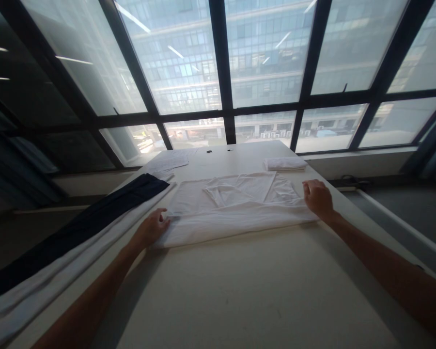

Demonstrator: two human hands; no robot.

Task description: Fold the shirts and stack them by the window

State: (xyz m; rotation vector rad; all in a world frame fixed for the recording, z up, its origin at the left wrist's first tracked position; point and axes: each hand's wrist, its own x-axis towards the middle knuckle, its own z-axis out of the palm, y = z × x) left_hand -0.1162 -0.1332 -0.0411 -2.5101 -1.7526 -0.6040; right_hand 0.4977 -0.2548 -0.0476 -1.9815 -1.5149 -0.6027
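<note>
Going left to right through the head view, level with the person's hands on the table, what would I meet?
Dark cloth, long white cloth, left hand, spread white cloth, right hand.

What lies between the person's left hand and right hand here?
In the head view, a partly folded white cloth lies on the table, stretching from the left hand across to the right hand.

Spread cloth (236, 220) is plain white; folded cloth (285, 165) also white. Draped cloth (90, 220) is dark navy, counter (257, 286) off-white. Window frame (221, 63) looks black, curtain (14, 157) muted blue.
</note>
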